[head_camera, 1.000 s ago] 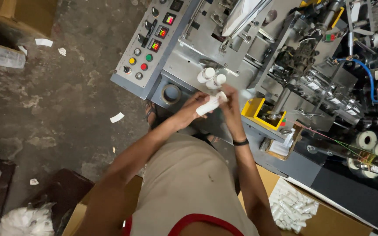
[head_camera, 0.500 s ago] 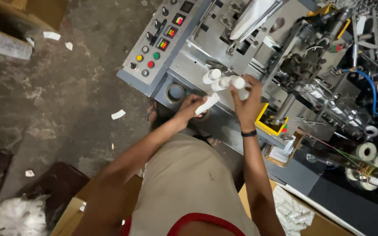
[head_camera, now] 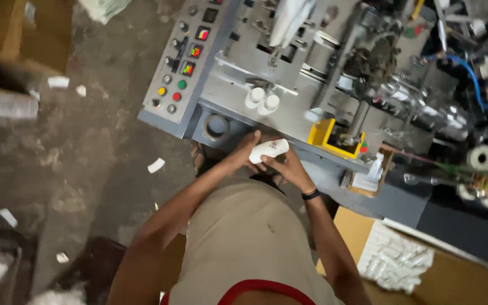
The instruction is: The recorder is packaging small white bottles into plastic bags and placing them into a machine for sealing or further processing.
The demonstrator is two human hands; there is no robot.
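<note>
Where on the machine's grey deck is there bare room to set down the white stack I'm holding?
Bare deck lies between the control panel and the two white cups. A narrower strip runs from the cups to the yellow bracket. Right of the bracket, mechanisms and spools crowd it. Both hands, left and right, hold the white stack.

White paper cup stack [head_camera: 269, 150]: short, cylindrical, lying nearly horizontal with a slight tilt, some small reddish print on its side. Held in mid-air between both hands [head_camera: 258, 155], just off the machine's front edge. Ends look slightly blurred.
</note>
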